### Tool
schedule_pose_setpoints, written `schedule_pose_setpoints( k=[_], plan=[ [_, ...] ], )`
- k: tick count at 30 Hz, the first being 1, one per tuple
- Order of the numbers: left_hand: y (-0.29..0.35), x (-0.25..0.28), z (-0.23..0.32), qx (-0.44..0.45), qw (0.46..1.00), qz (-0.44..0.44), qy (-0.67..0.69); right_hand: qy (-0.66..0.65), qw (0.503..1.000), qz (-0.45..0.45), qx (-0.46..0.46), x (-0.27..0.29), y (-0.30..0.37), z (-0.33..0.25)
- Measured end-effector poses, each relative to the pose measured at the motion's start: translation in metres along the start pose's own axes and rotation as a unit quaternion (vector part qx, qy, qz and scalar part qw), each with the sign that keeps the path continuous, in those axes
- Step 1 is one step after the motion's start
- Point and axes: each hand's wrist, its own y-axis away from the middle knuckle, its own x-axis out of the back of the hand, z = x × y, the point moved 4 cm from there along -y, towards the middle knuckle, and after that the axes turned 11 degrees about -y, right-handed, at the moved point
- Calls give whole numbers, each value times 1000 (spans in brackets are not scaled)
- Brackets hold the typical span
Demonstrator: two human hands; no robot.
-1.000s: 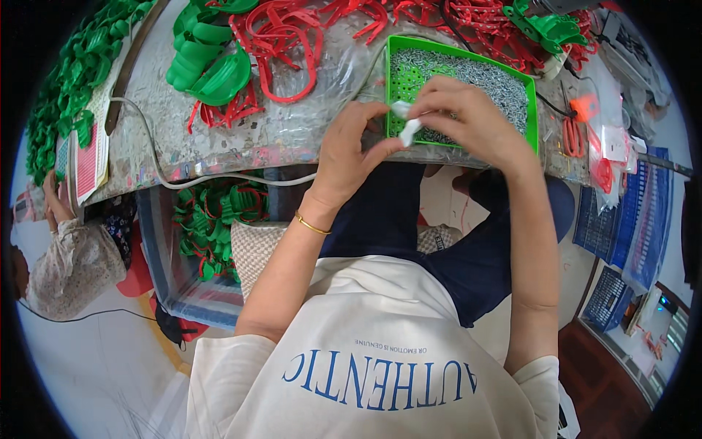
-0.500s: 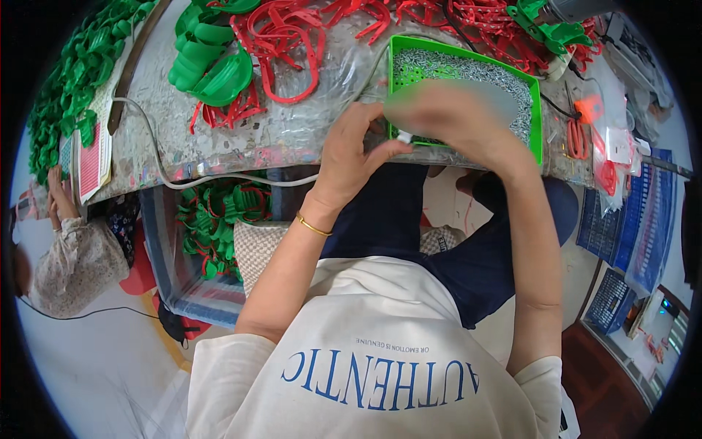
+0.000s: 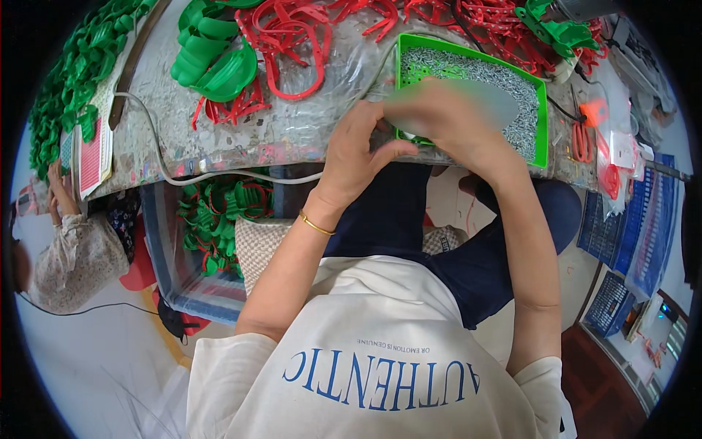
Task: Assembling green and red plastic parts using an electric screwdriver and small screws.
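Note:
My left hand (image 3: 352, 152) is at the table's front edge, its fingers curled toward my right hand and its thumb stretched out below. Over the front left of a green tray (image 3: 542, 135), my right hand (image 3: 464, 139) bends its fingers in to meet the left. A blurred patch covers part of the right fingers. What the two hands grip between them is hidden; only a small pale bit (image 3: 406, 135) shows under the right fingers. Many small silvery screws (image 3: 523, 132) fill most of the tray.
Red plastic straps (image 3: 296, 94) and green curved cups (image 3: 228, 73) lie on the table's far side. Orange-handled scissors (image 3: 582, 139) are right of the tray. A grey cable (image 3: 219, 178) runs along the front edge, above a bin (image 3: 164, 256) of green-and-red parts. Someone in a patterned sleeve (image 3: 84, 256) sits left.
The table and tray have shifted slightly right and up in view. Both hands stay together at the tray's front left; the pale bit beneath the right fingers shows less.

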Motion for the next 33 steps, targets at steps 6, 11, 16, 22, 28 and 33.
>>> schedule_pose_setpoints(
  k=[6, 11, 16, 22, 28, 33],
  plan=[
    [1, 2, 0, 13, 1000, -10, -5, -38, 996, -63, -53, 24, 6, 2],
    [0, 0, 1, 9, 1000, -4, -1, -41, 997, -64, 5, -4, 1, 1],
    [1, 2, 0, 12, 1000, -7, -15, 1, 991, -133, 3, 25, 10, 4],
    [-1, 2, 2, 21, 1000, -10, -2, -45, 997, -37, -48, 47, 12, 3],
    [-2, 1, 3, 19, 1000, -11, -7, -43, 994, -99, -33, 17, 4, 2],
    [0, 3, 3, 31, 999, -16, -10, 57, 987, -132, -76, 52, 37, 15]
  ],
)
